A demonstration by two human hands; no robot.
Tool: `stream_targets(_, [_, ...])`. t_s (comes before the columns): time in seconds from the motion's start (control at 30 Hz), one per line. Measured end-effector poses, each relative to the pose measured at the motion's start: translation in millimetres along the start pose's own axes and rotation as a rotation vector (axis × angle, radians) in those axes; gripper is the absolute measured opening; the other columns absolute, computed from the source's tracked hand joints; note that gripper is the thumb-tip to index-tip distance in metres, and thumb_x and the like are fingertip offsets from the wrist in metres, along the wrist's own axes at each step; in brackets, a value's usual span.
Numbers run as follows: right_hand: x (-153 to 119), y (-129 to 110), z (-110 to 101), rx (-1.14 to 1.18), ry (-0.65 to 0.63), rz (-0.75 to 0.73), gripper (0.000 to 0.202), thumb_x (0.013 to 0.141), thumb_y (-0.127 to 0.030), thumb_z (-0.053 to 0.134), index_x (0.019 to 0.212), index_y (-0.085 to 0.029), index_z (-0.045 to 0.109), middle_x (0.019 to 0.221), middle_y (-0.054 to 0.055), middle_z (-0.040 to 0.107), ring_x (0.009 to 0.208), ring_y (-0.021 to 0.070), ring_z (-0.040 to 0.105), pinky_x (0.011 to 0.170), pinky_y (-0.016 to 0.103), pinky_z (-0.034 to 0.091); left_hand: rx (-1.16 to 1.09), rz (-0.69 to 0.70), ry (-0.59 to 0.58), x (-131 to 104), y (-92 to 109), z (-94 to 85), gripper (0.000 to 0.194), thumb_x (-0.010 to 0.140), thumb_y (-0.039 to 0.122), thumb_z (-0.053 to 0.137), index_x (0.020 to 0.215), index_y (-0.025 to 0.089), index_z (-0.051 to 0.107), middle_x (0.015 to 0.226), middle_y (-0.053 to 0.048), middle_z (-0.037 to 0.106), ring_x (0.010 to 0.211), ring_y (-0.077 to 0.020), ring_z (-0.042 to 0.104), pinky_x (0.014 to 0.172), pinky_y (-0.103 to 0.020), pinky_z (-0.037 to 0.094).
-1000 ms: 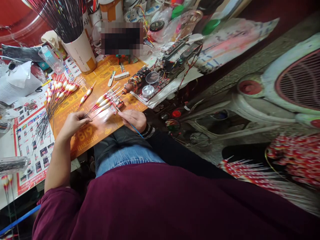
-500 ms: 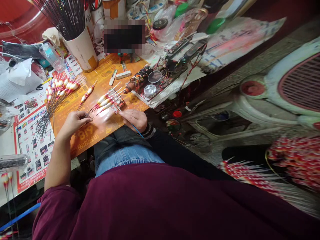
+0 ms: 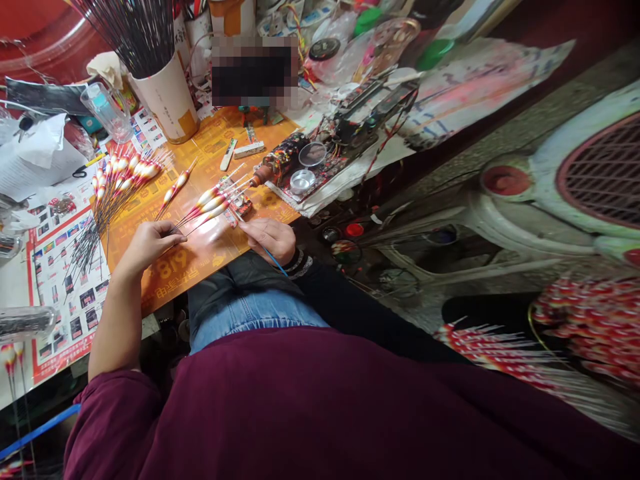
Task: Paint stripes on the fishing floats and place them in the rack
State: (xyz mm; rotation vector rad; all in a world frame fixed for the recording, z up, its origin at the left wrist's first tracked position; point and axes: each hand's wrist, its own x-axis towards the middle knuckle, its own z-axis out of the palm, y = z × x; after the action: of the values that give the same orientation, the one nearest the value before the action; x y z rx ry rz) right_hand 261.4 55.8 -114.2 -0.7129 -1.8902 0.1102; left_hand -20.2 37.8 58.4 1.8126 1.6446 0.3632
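My left hand (image 3: 156,245) pinches the thin dark stems of several fishing floats (image 3: 213,205), their red, yellow and white bodies fanned out to the right above the orange table top. In my right hand (image 3: 270,239) is a slim brush (image 3: 275,261) with a blue handle, gripped like a pen. Its front end points up and left, close to the floats; whether it touches them I cannot tell. A small paint-stained block (image 3: 242,204) lies just beyond, partly hidden by the floats. Left of these, another float (image 3: 176,188) rests on the table.
A heap of finished-looking floats (image 3: 125,175) lies at the left. Behind it stands a white tube (image 3: 167,100) full of dark rods. A paint-crusted motor device (image 3: 287,152) and clear cups (image 3: 303,180) sit at the right edge. More floats (image 3: 595,327) are low at the right.
The view has shifted very slightly. Both hands keep the same grip and nearly the same place, with the floats and brush still in them.
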Motion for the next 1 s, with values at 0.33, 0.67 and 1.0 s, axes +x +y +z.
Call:
stream_targets(0.33, [16, -11, -5, -0.062, 0.183, -0.254, 0.049, 0.094, -0.012, 0.057, 0.142, -0.018, 0.054, 0.107, 0.008, 0.075, 0.096, 0.0172, 0.073, 0.085, 0.030, 0.064, -0.001, 0.019, -0.003, 1, -3, 0.0, 0.033, 0.075, 0.046, 0.072, 0.068, 0.014, 0.068, 0.055, 0.003, 0.052, 0.052, -0.0081, 0.040, 0.051, -0.023, 0.029])
stream_targets(0.67, [13, -9, -4, -0.093, 0.131, -0.211, 0.034, 0.097, -0.018, 0.052, 0.129, -0.019, 0.065, 0.105, 0.007, 0.076, 0.096, 0.0162, 0.073, 0.086, 0.030, 0.063, -0.007, 0.011, -0.002, 1, -3, 0.7, 0.034, 0.074, 0.048, 0.071, 0.069, 0.014, 0.069, 0.058, 0.001, 0.057, 0.053, -0.0093, 0.043, 0.053, -0.024, 0.030])
stream_targets(1.0, [12, -9, -3, -0.062, 0.146, -0.215, 0.037, 0.095, -0.015, 0.055, 0.131, -0.018, 0.063, 0.106, 0.008, 0.076, 0.096, 0.0166, 0.073, 0.085, 0.030, 0.064, -0.011, 0.017, -0.003, 1, -2, 0.1, 0.032, 0.075, 0.045, 0.072, 0.067, 0.015, 0.068, 0.055, 0.002, 0.054, 0.051, -0.0085, 0.041, 0.050, -0.023, 0.029])
